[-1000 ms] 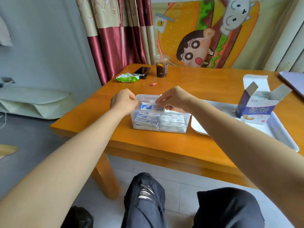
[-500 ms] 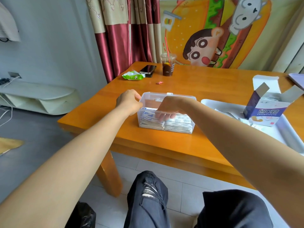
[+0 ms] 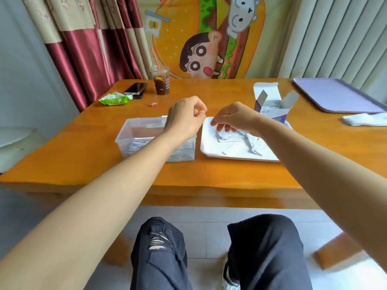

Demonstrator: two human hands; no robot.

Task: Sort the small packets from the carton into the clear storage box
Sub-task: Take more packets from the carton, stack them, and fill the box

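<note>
Right hand (image 3: 234, 119) is down in the white tray (image 3: 211, 152) at centre right of the frame, fingers (image 3: 219, 127) bent onto the loose packets (image 3: 236, 143). Whether they have one pinched, I cannot tell; the knuckles hide the tips. Left hand (image 3: 184, 120) hovers at frame centre over the right end of the clear box (image 3: 134, 130), its fingers loosely curled, thumb close to forefinger, with nothing visible between them.

These packets look like flat paper sachets: very light, thin and bendy, probably slick against each other. They overlap in a messy heap, so one would be best taken by a free edge or corner, pinched between thumb and forefinger. A flat press would likely just slide the pile or lift two at once.

The count: one carton (image 3: 272, 107), flaps open, stands at the far end of the tray, with more packets showing inside. There is one clear box and one white tray, side by side on the worktop (image 3: 209, 172). The tray holds several loose packets, too overlapped for an exact number. The stacks in the box (image 3: 138, 144) show through its near wall in at least two piles, partly hidden by the left forearm.

In the upper part of the frame are one phone (image 3: 136, 88), one iced drink (image 3: 161, 82) and one green wrapper (image 3: 115, 99).
</note>
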